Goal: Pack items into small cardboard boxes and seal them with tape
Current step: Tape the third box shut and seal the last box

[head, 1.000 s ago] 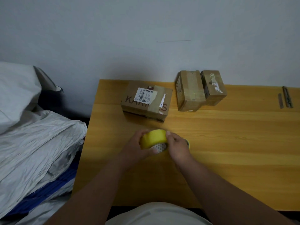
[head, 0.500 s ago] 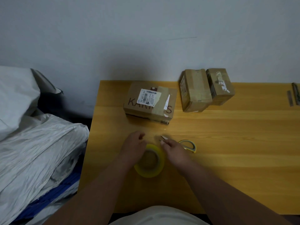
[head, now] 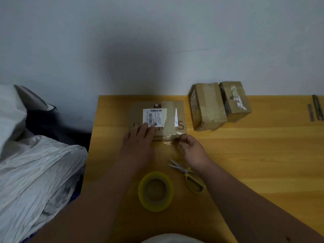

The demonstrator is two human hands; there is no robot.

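The labelled cardboard box [head: 157, 118] was seen lying flat on the tabletop [head: 245, 155], toward its far left part, with its long axis running left to right across the view. The left hand [head: 138, 139] was laid on the box's near left portion, fingers straight and spread, pressing down over the edge of the shipping label [head: 152, 118]. The right hand [head: 191, 148] was held just beside the box's near right corner, its fingers curled as though a strip of clear tape [head: 167, 138] was pinched at the front face; the tape was too faint for this to be made out with certainty. The roll of yellow tape [head: 155, 191] was left flat on the tabletop, nearer the body than both hands and roughly between them. The yellow-handled scissors [head: 187, 174] lay just right of the roll, under the right wrist. Two taped boxes [head: 219, 106] stood well apart at the far side. The step was judged to be the smoothing of tape down the box's near face, for which the right hand was the nearer.
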